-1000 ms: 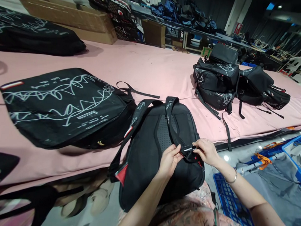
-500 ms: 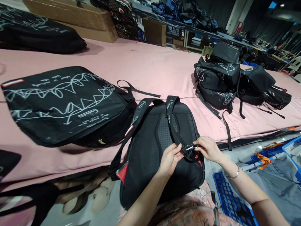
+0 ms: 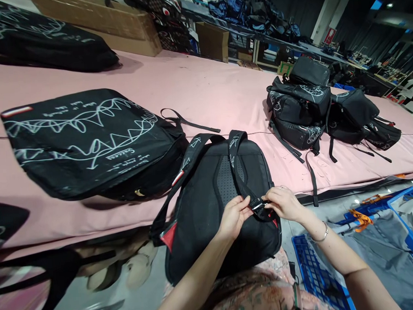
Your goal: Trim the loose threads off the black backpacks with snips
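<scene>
A black backpack (image 3: 202, 214) leans back-panel up between the pink-covered table's edge and my lap. Its shoulder strap (image 3: 238, 172) runs down to the lower end, where both hands meet. My left hand (image 3: 234, 216) pinches that lower strap end between thumb and fingers. Close beside it, my right hand (image 3: 281, 202) is closed in a pinch at the strap's end. A small dark piece with a bright, shiny edge (image 3: 258, 206) shows between the two hands; whether it is a buckle or a tool I cannot tell. Red side tabs show at the backpack's lower corners.
On the pink table (image 3: 204, 96) lies a large black backpack with white scribbles (image 3: 91, 145), close to my left. More black backpacks (image 3: 300, 111) are piled at right. A cardboard box (image 3: 120, 27) stands at the back. A blue crate (image 3: 315, 268) sits low at right.
My right hand has shifted slightly left, and the shiny piece between the hands has tilted and moved a little lower. My left hand stays on the strap.
</scene>
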### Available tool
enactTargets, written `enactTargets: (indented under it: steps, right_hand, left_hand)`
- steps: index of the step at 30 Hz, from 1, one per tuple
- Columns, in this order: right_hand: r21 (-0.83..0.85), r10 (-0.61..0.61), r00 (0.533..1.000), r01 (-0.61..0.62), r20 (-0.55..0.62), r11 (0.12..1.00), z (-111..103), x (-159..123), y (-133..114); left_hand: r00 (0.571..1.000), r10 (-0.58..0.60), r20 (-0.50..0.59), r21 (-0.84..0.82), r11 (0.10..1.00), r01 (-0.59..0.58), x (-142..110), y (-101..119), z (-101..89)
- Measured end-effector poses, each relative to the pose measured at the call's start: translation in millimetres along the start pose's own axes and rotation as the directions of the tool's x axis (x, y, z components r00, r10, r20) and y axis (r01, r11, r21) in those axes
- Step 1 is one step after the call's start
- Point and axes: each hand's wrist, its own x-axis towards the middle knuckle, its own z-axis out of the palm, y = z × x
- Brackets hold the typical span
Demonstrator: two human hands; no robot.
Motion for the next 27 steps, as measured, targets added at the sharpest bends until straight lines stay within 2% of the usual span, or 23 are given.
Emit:
enactTargets:
  steps: [3,5,8,10,12,14,15,16,18,21,23,25,26,27]
  right_hand:
    - [-0.072,-0.006,1.000,0.007,0.016,0.997,0.0,4.4,-3.1]
    - [-0.057,0.013,1.000,-0.013,-0.008,0.998,1.2,5.1,-3.7]
    - [0.180,0.159,0.981,-0.138,-0.108,0.974,8.6,-0.2,-1.2]
    - [0.421,0.345,0.933,-0.272,-0.105,0.865,18.6,-8.4,1.6]
    - [0.591,0.479,0.878,-0.385,-0.002,0.709,31.3,-19.0,3.0]
    - [0.641,0.543,0.835,-0.465,0.088,0.610,43.7,-28.9,1.3]
    - [0.628,0.573,0.815,-0.491,0.086,0.604,48.7,-32.7,-0.8]
    - [0.596,0.600,0.798,-0.508,0.053,0.623,52.7,-35.4,-3.6]
    - [0.495,0.617,0.782,-0.504,-0.085,0.708,58.4,-37.4,-10.6]
    - [0.305,0.539,0.783,-0.455,-0.311,0.837,66.0,-34.0,-21.0]
    - [0.195,0.508,0.727,-0.475,-0.462,0.858,72.9,-30.0,-26.3]
    - [0.156,0.504,0.633,-0.522,-0.587,0.838,80.0,-26.5,-29.9]
    - [0.149,0.498,0.597,-0.536,-0.629,0.831,83.0,-25.3,-31.0]
    - [0.137,0.485,0.580,-0.540,-0.655,0.830,85.4,-24.6,-31.8]
  left_hand:
    - [1.000,0.001,-0.011,0.005,1.000,-0.001,1.0,-0.5,-0.7]
    - [1.000,-0.001,-0.016,0.004,1.000,0.001,1.7,0.0,-2.3]
    - [0.999,0.009,-0.032,-0.006,1.000,-0.009,2.5,1.7,-5.4]
    - [0.999,0.026,-0.046,-0.013,1.000,-0.027,3.0,2.6,-6.6]
    - [0.998,0.047,-0.048,-0.013,0.999,-0.048,3.9,2.7,-5.7]
    - [0.997,0.073,-0.039,-0.002,0.997,-0.074,5.2,2.3,-1.9]
    - [0.995,0.090,-0.036,0.007,0.996,-0.090,6.1,2.2,0.9]
    - [0.993,0.108,-0.037,0.019,0.994,-0.108,7.0,2.1,4.1]
    - [0.988,0.147,-0.051,0.048,0.988,-0.145,8.5,2.5,10.7]
    - [0.972,0.218,-0.083,0.122,0.971,-0.207,9.8,4.4,17.4]
    - [0.958,0.272,-0.087,0.203,0.947,-0.250,10.4,5.9,17.9]
    - [0.943,0.322,-0.080,0.307,0.908,-0.284,11.2,6.8,15.0]
    - [0.935,0.346,-0.077,0.365,0.883,-0.296,11.5,6.8,12.5]
    - [0.925,0.372,-0.078,0.426,0.851,-0.307,11.6,6.6,9.6]
